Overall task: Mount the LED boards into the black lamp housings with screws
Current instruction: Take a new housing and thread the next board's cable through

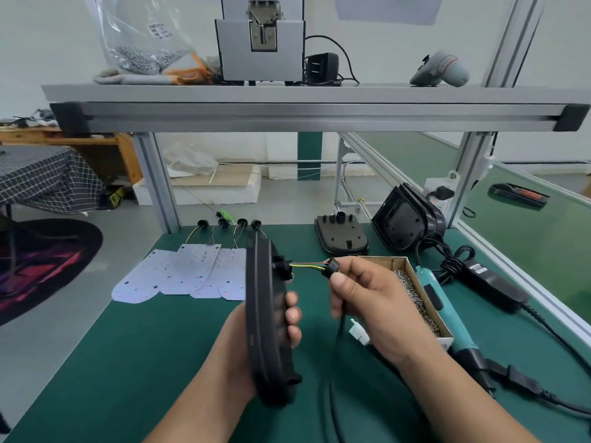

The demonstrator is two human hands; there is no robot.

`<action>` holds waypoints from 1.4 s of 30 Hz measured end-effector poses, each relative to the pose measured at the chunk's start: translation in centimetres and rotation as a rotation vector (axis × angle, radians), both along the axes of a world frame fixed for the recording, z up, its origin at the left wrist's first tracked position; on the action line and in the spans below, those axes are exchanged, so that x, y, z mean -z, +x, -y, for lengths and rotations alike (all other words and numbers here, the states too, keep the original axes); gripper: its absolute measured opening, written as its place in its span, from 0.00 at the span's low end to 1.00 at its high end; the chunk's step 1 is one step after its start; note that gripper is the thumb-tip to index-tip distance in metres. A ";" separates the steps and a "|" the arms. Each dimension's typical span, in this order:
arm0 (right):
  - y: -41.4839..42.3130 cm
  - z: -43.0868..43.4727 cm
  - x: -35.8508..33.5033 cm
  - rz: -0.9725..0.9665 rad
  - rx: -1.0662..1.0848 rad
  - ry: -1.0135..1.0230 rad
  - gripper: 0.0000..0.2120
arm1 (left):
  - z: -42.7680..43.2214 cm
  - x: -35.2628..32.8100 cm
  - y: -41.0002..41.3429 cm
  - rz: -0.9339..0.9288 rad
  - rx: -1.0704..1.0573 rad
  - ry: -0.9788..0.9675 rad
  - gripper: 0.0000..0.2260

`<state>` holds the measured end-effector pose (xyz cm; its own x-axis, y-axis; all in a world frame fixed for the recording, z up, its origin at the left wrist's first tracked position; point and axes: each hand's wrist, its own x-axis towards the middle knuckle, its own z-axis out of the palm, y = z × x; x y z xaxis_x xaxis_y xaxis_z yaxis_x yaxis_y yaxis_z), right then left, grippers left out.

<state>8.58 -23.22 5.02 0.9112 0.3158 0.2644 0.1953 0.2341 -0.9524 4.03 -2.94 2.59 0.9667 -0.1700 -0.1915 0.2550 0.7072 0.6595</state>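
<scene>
**Current state**

The left hand [235, 337] grasps the black lamp housing [268, 314] and holds it on edge above the desk [128, 362]. Its fingers [293, 316] wrap round the rear face. The right hand [367, 298] pinches the black connector [331, 266] between thumb and forefinger, just right of the housing. A red, yellow and green wire lead [307, 265] runs from the connector to a grommet [281, 266] in the rear face, directly above the left fingers. The open face is turned away, so it cannot be told whether a board is seated inside.

**Parts within reach**

- The remaining LED boards [179, 273] lie fanned and overlapping, left of and beyond the left fingers.
- The cardboard screw box [385, 263] sits just behind the right fingers, with the teal electric screwdriver [454, 327] beside it, farther right.
- A spare housing [342, 238] lies flat beyond the right fingers, and a leaning stack of housings [406, 215] stands farther right.

**Handling**

- Housing: this appears to be rigid moulded plastic, probably light. Grip it across the rim and rear face as shown. The smooth shell may slip if held by the fingertips alone.
- Lead: the wires are thin. Pull on the connector body, not the conductors, and keep the grommet seated.
- LED boards: these are thin sheets and are likely to flex. Lift them by the edges and keep clear of the emitters and the solder joints at the lead.
- Screws: these are small and loose, so pick them up singly.
</scene>
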 end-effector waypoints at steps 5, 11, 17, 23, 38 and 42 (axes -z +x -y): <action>0.3 -0.9 0.5 0.042 0.101 -0.087 0.14 | 1.0 -0.2 0.3 -0.019 -0.046 0.104 0.22; -0.3 -0.9 0.1 0.273 0.193 -0.394 0.17 | 1.2 0.2 0.2 -0.035 -0.048 0.266 0.27; 0.3 0.0 0.2 0.336 0.273 -0.641 0.05 | -0.2 -0.2 1.3 0.013 -0.176 0.513 0.13; 0.2 -0.2 0.1 0.428 0.267 -0.913 0.14 | -3.8 -0.8 1.6 -0.084 -0.079 0.380 0.26; -0.2 -0.7 -0.7 0.557 0.149 -1.177 0.07 | -0.7 -0.8 -0.4 0.735 -0.178 1.536 0.25; -0.3 -0.4 -0.4 0.402 0.143 -0.995 0.11 | -0.3 -0.7 0.1 0.807 -0.189 1.616 0.17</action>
<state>8.24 -22.81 5.46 0.8606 0.4513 0.2362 0.4997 -0.6583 -0.5629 4.10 -2.66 3.26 0.8776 -0.2019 0.4347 -0.4384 -0.7049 0.5576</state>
